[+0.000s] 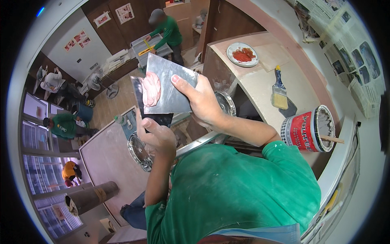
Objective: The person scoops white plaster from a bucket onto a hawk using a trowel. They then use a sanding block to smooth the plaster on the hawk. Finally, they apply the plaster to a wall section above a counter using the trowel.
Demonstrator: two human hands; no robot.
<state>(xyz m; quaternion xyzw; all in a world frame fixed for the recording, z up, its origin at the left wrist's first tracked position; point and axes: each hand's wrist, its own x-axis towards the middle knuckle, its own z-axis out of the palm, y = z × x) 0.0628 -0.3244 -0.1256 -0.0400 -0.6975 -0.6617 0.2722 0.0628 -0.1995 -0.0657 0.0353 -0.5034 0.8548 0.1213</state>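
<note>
My right hand (pixel 203 99) grips a flat square metal putty spreader (pixel 172 87), its thumb pressed on the upper face. A lump of pink putty (pixel 151 89) lies along the spreader's left part. Below and to the left, my left hand (pixel 156 136) is closed around a second, darker metal spreader (pixel 162 119), which sits partly behind the first one. The spreaders overlap; whether they touch is not plain. Most of the second spreader and some of my left fingers are hidden.
On the worktop (pixel 264 77) at right are a dish of red paste (pixel 243 54), a paintbrush (pixel 279 89) and a red-and-white putty can (pixel 304 130) with a stick. Open tins (pixel 140 152) stand below my hands. A co-worker in green (pixel 172 32) works at the back; others are at left.
</note>
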